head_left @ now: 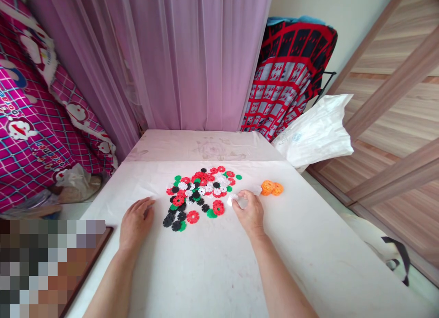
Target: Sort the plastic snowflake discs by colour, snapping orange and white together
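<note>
A loose pile of flower-shaped discs in red (218, 208), black (168, 219), green (211, 213) and white (183, 186) lies on the white-covered table (206, 272). My right hand (249, 212) is at the pile's right side, with thumb and forefinger closed on a white disc (232, 199). Just beyond that hand, orange discs (272, 188) form a small separate heap. My left hand (137, 219) rests on the table left of the pile, its fingers loosely curled and partly hidden; whether they hold anything is unclear.
A white plastic bag (315, 130) stands at the table's back right edge. Behind the table hangs a purple curtain (199, 57). A dark-edged frame or board (89, 272) with a pixelated surface is at the front left. Patterned cloth (281, 76) covers something at the back right.
</note>
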The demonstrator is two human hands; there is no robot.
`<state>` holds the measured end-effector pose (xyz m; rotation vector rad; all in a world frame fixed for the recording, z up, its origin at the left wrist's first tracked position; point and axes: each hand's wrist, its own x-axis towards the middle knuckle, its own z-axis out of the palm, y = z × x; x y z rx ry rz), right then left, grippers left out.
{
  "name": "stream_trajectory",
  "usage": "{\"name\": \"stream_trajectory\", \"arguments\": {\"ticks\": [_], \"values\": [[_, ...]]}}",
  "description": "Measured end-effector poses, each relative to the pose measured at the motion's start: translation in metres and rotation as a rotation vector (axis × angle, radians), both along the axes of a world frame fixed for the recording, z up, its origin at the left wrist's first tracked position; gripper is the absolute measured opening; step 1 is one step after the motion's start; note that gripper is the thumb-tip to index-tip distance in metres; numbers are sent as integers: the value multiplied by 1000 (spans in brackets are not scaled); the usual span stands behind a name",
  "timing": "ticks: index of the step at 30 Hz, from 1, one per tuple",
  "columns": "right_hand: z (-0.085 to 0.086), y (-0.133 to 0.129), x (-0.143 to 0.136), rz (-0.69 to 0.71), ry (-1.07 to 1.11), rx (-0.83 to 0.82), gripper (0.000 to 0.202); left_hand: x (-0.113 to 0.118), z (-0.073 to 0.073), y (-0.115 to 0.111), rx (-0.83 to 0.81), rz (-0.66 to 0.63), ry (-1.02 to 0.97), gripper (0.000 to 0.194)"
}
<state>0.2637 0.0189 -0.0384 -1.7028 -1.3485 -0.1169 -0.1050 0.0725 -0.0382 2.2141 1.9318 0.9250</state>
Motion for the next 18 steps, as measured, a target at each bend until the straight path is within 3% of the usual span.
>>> {"name": "stream_trajectory", "arguments": {"ticks": [5, 9, 13, 18], "values": [[2, -5, 1, 0, -50, 69, 16, 1, 1, 0, -8, 3, 13, 41], [9, -16, -24, 98, -170, 89, 15, 1, 2, 0, -6, 4, 16, 40], [13, -23, -73, 349, -318, -81, 22, 2, 4, -1, -5, -3, 16, 39], [13, 2, -104, 303, -366, -297, 46, 3, 7, -1, -6, -7, 20, 39]]}}
